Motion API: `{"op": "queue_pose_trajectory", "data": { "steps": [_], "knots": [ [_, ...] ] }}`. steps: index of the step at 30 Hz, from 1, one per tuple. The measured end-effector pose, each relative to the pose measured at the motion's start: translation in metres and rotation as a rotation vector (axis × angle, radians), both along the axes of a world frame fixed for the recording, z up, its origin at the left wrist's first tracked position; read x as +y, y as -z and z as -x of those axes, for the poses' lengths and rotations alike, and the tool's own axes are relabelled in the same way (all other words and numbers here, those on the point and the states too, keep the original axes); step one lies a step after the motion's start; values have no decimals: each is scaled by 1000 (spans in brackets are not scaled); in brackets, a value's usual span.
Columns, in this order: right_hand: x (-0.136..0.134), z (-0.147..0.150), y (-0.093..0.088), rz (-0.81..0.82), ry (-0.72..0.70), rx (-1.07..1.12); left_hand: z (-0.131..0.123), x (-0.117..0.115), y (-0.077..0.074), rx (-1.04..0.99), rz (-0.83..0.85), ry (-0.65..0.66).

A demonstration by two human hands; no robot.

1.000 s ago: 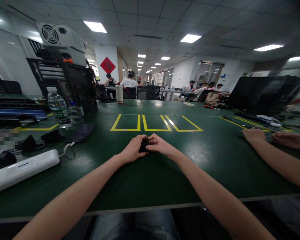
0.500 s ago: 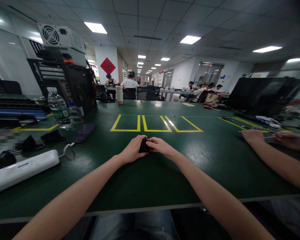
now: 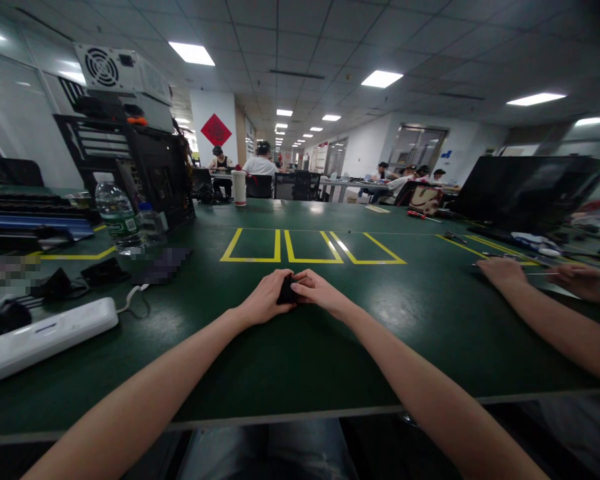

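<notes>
Both my hands meet in the middle of the green table (image 3: pixel 290 360), closed round a small black object (image 3: pixel 286 291). My left hand (image 3: pixel 266 299) grips it from the left with curled fingers. My right hand (image 3: pixel 321 292) pinches it from the right. Most of the black object is hidden between my fingers. Just beyond my hands lie three yellow-taped boxes (image 3: pixel 310 247).
A white power strip (image 3: pixel 40 339) and black cables lie at the left, with water bottles (image 3: pixel 119 219) and a black computer case (image 3: pixel 150 170) behind. A co-worker's forearms (image 3: pixel 545 307) rest on the table at the right, near a black monitor (image 3: pixel 525 190). People sit at far desks.
My hands stay together on the black object, with only small finger shifts. The co-worker's hands have edged slightly away.
</notes>
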State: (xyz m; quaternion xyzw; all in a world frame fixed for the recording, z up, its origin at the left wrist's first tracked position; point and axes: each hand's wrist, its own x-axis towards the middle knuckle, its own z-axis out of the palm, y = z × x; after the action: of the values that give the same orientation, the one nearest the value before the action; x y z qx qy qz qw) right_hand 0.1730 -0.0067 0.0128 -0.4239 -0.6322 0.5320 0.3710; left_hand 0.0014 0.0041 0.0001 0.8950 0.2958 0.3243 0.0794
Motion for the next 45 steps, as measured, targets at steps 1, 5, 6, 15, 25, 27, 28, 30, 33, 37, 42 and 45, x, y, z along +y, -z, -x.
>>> {"op": "queue_pose_trajectory", "data": {
  "steps": [1,5,6,15,25,27,28,30,33,37,42,45],
  "knots": [
    [0,0,0,11,10,-3,0,0,0,4,2,-4],
    [1,-3,0,-4,-17,-32,1,0,-1,20,5,-11],
    [1,-4,-1,-40,-30,-41,1,0,-1,21,4,-11],
    [-1,-3,1,-73,-34,4,1,-3,-4,16,19,-1],
    [4,1,5,-37,-28,21,3,-2,-2,19,4,-21],
    [4,1,5,-100,-43,1,4,-2,-2,31,-2,-23],
    [3,0,5,-134,-51,-4,4,-2,-2,34,-3,-24],
    [1,0,4,-183,-64,-2,4,-2,-2,38,0,-25],
    [-1,0,3,-160,-65,10,4,-3,-3,38,12,-20],
    [-1,2,2,-98,-38,31,4,-3,-3,25,17,-13],
    [1,4,2,-15,14,44,4,-1,-2,5,20,-15],
    [0,2,1,-1,-1,23,4,-2,-3,10,22,-19]
  ]
}}
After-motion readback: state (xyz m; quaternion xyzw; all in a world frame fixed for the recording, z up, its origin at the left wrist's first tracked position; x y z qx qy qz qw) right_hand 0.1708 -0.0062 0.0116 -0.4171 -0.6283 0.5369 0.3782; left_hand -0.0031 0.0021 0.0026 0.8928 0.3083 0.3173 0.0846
